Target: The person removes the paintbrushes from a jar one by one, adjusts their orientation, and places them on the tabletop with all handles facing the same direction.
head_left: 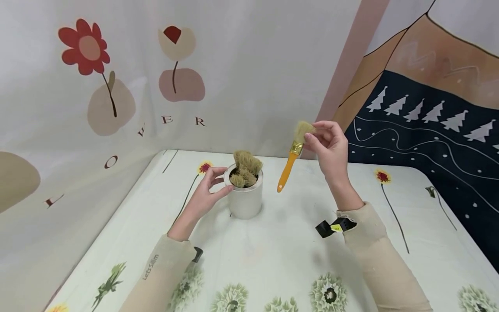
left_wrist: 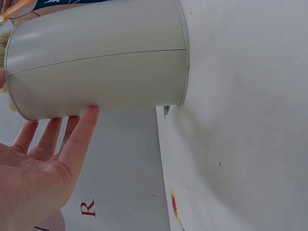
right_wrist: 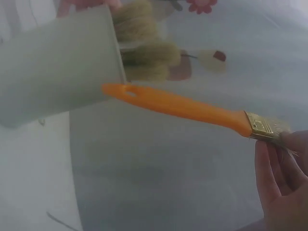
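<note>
A white cylindrical container stands upright on the table, with several paintbrushes in it, bristles up; their handles are hidden inside. My left hand holds the container's left side near the top, thumb at the front rim. In the left wrist view, the fingertips touch the container's wall. To the right of the container, my right hand pinches a paintbrush by its pale bristles. The orange handle hangs down and to the left, apart from the container in the head view.
A white tablecloth printed with flowers covers the table. Behind it hangs a pale curtain with flower prints and letters. A dark cloth with white tree prints hangs at the right. Small black devices sit at the right sleeve.
</note>
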Tool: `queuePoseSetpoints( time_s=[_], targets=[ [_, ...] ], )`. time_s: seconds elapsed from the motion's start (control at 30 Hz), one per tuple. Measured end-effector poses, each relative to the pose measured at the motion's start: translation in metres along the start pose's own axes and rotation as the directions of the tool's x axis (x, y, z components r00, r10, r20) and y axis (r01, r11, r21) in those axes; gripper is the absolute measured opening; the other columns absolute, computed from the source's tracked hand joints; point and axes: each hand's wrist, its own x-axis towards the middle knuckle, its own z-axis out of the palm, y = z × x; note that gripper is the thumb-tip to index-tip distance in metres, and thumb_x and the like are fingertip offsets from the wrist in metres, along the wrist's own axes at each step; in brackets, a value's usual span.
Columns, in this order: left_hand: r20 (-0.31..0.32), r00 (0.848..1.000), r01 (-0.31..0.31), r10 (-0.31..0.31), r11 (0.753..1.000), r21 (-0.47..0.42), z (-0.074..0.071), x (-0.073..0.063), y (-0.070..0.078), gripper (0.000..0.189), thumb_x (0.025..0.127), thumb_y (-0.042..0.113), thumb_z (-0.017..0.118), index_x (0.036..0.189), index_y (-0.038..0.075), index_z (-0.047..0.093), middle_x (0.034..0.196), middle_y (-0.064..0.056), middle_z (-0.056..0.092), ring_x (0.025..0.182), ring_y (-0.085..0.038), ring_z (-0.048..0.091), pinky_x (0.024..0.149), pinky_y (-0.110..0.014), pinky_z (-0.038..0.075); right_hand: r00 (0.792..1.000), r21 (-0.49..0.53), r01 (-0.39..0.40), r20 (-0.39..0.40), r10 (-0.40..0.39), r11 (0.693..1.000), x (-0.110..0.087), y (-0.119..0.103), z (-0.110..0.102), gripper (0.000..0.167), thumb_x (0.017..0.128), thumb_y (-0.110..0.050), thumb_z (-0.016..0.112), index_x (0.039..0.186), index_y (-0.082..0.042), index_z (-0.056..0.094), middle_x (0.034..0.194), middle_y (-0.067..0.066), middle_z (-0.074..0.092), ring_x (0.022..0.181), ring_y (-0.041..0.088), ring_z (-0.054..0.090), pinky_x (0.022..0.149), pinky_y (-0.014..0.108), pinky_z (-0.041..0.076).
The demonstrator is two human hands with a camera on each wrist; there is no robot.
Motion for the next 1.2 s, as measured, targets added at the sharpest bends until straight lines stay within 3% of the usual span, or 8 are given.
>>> queuePoseSetpoints(
  time_s=[0.33, 0.57, 0.8, 1.2],
  targets=[
    [0.001, 1.0, 0.018, -0.018, 1.0, -0.001, 0.003, -0.007, -0.003, 0.054, 0.095, 0.013, 0.067, 0.142, 0.006, 0.04, 0.154, -0.017, 0.041, 0.139, -0.04, 0.043, 0.109, -0.058, 0.044, 0.987, 0.002, -0.161, -0.023, 0.161, 0.987, -0.004, 0.04, -0.002, 0.028, 0.092, -0.006, 0.069, 0.119, -0.006, 0.062, 0.088, -0.017, 0.07, 0.079, 0.003, 0.066, 0.072, 0.017, 0.059],
    [-0.005, 1.0, 0.017, -0.017, 1.0, -0.001, 0.004, -0.007, 0.0, 0.054, 0.095, 0.013, 0.067, 0.141, 0.006, 0.041, 0.154, -0.017, 0.041, 0.139, -0.04, 0.044, 0.109, -0.058, 0.044, 0.971, 0.024, -0.238, -0.03, 0.239, 0.971, -0.002, 0.062, -0.003, 0.031, 0.093, -0.003, 0.067, 0.123, 0.001, 0.061, 0.085, -0.017, 0.069, 0.074, 0.001, 0.067, 0.07, 0.017, 0.059],
    [-0.014, 1.0, 0.004, -0.004, 1.0, -0.005, 0.002, -0.006, 0.0, 0.054, 0.095, 0.012, 0.067, 0.141, 0.006, 0.041, 0.153, -0.017, 0.042, 0.138, -0.04, 0.045, 0.108, -0.058, 0.044, 0.937, 0.001, -0.347, -0.028, 0.347, 0.938, -0.001, 0.083, -0.003, 0.027, 0.095, -0.007, 0.066, 0.122, -0.006, 0.063, 0.083, -0.02, 0.069, 0.075, -0.002, 0.067, 0.071, 0.014, 0.059],
    [-0.009, 1.0, 0.012, -0.012, 1.0, 0.002, 0.001, -0.005, 0.002, 0.054, 0.095, 0.013, 0.067, 0.142, 0.007, 0.041, 0.154, -0.017, 0.041, 0.139, -0.04, 0.044, 0.108, -0.057, 0.045, 0.883, -0.028, -0.47, -0.021, 0.47, 0.882, -0.004, 0.12, -0.001, 0.036, 0.097, -0.009, 0.064, 0.131, -0.002, 0.058, 0.081, -0.02, 0.065, 0.075, -0.004, 0.066, 0.071, 0.015, 0.059]
  ],
)
